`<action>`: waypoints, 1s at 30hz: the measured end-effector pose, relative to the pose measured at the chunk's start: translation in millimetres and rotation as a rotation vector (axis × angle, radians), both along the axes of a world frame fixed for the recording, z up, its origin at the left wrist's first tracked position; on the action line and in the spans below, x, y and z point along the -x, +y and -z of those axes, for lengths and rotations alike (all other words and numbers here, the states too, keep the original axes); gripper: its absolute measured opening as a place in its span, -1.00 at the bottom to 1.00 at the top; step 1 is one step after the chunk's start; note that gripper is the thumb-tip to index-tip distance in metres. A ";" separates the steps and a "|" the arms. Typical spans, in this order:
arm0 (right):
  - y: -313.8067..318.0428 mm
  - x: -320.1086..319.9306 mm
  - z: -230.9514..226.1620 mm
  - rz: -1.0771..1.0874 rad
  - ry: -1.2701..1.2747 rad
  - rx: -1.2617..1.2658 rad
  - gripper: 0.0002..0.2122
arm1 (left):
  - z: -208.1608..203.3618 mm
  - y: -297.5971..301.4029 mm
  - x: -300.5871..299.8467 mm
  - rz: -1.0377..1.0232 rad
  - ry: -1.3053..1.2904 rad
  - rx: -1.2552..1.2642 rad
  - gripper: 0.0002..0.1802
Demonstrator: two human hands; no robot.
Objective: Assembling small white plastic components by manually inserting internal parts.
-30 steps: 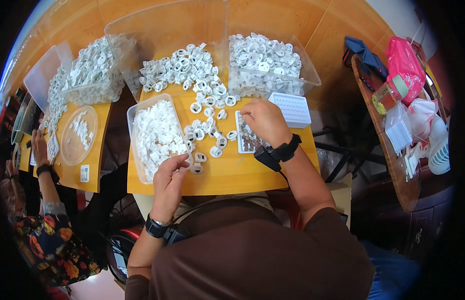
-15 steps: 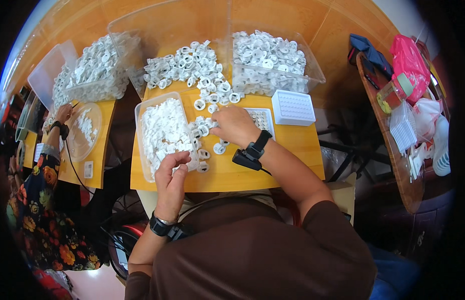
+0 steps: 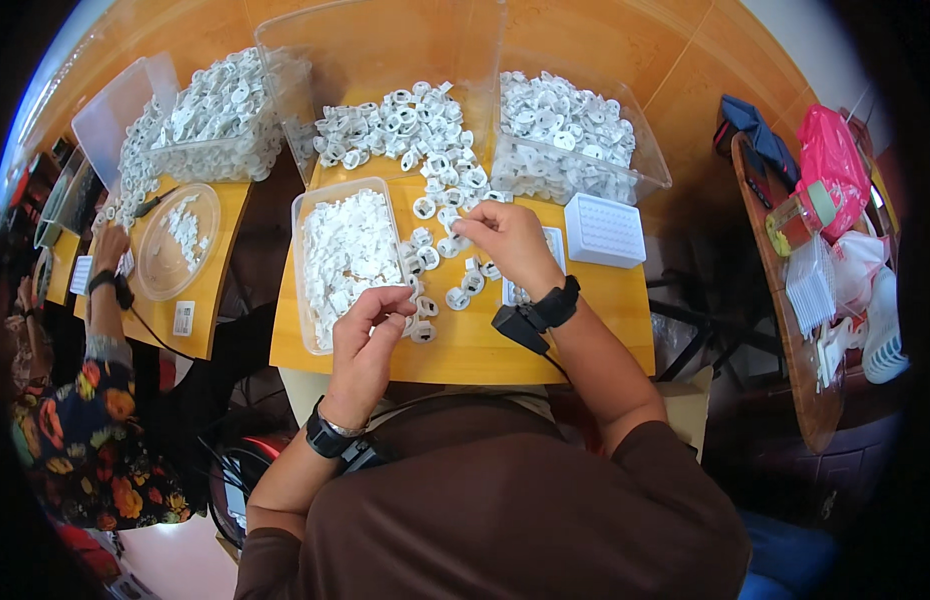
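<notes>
My right hand [image 3: 513, 242] reaches over the middle of the wooden table, thumb and fingers pinched at a round white plastic part [image 3: 459, 227]. More of these parts with dark centres lie loose around it, among them a small group [image 3: 466, 286] below the fingertips. Over the near right corner of a clear tub [image 3: 316, 338] of small white pieces [image 3: 347, 240], my left hand [image 3: 368, 345] hovers with bent fingers, index and thumb apart. Nothing shows between them; its palm is hidden. A shallow white tray [image 3: 553, 243] of small round pieces is partly covered by my right hand.
At the back is a heap of round parts [image 3: 400, 125], beside a clear bin [image 3: 585, 178] full of them. A white ribbed block [image 3: 605, 232] stands at the right. On the left, a co-worker's hand [image 3: 110, 248] is near a round clear lid [image 3: 157, 280]. A cluttered side table [image 3: 785, 350] stands farther right.
My right hand has moved slightly away from the parts beside the tub, fingertips still pinched. My left hand keeps its bent pose near the tub. The whole view has shifted a little.
</notes>
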State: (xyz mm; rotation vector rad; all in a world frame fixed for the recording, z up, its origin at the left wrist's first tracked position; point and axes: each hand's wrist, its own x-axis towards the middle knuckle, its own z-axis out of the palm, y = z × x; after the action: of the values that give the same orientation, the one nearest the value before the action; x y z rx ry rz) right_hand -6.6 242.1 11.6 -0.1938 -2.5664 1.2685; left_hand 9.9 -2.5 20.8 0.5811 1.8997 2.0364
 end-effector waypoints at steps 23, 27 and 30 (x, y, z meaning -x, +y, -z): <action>-79.2 -54.3 -22.5 -0.107 -0.091 1.087 -0.86 | 9.3 16.8 -0.5 0.104 -0.145 -0.262 -0.49; -82.5 -60.1 -25.4 -0.118 -0.036 1.004 -0.88 | 12.4 16.9 -0.3 0.098 -0.158 -0.291 -0.53; -82.7 -64.9 -30.6 -0.131 0.008 0.921 -0.91 | 12.4 14.3 1.6 0.177 -0.262 -0.342 -0.51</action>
State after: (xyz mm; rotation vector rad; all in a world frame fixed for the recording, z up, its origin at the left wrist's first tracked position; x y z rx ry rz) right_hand 58.2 159.5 42.1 -0.1885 -1.8122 2.3920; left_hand 8.3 11.8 8.3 0.5087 1.3171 2.2079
